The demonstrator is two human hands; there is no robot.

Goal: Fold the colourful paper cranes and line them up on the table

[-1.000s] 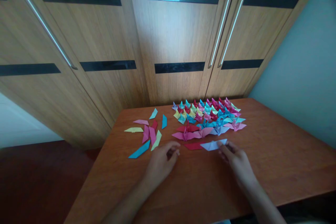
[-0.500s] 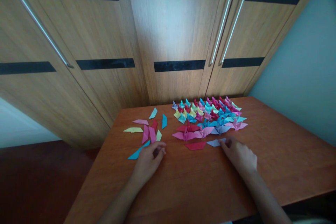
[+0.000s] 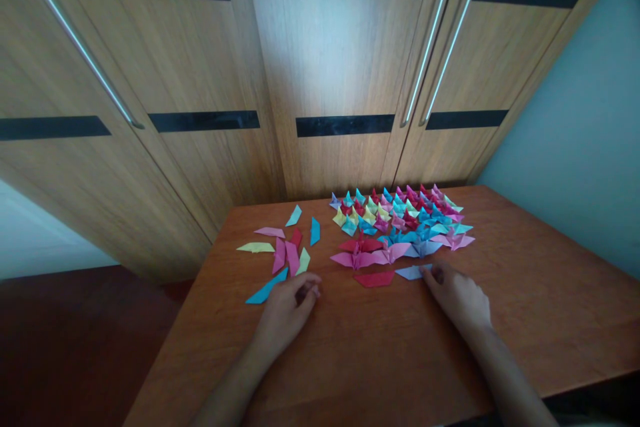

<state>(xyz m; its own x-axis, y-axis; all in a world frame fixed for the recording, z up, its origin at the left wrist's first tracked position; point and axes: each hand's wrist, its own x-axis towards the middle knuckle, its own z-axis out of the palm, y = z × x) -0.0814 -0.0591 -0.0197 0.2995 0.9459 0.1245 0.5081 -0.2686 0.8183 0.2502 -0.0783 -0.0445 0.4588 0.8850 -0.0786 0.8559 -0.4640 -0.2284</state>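
Observation:
My right hand (image 3: 459, 300) has thumb and fingers at the right end of a lavender folded paper piece (image 3: 411, 272), which lies on the table. A red folded paper piece (image 3: 374, 279) rests just left of it. My left hand (image 3: 287, 310) is loosely curled on the table, a gap showing between thumb and forefinger, with nothing visible in it. Beside it lie a blue folded piece (image 3: 265, 289) and a pale green one (image 3: 303, 261). Behind the right hand, many paper cranes stand in rows, among them a pink crane (image 3: 357, 257) and a lavender crane (image 3: 423, 249) in front.
More flat folded pieces lie at the left, including a yellow one (image 3: 255, 247), a pink one (image 3: 270, 232) and a blue one (image 3: 315, 231). The wooden table (image 3: 380, 360) reaches to a wooden cupboard (image 3: 345, 60) with metal handles. A pale wall (image 3: 575, 133) stands at the right.
The view has shifted slightly, moving the scene a little to the right. Both hands keep nearly the same place and pose, and the paper pieces lie as before.

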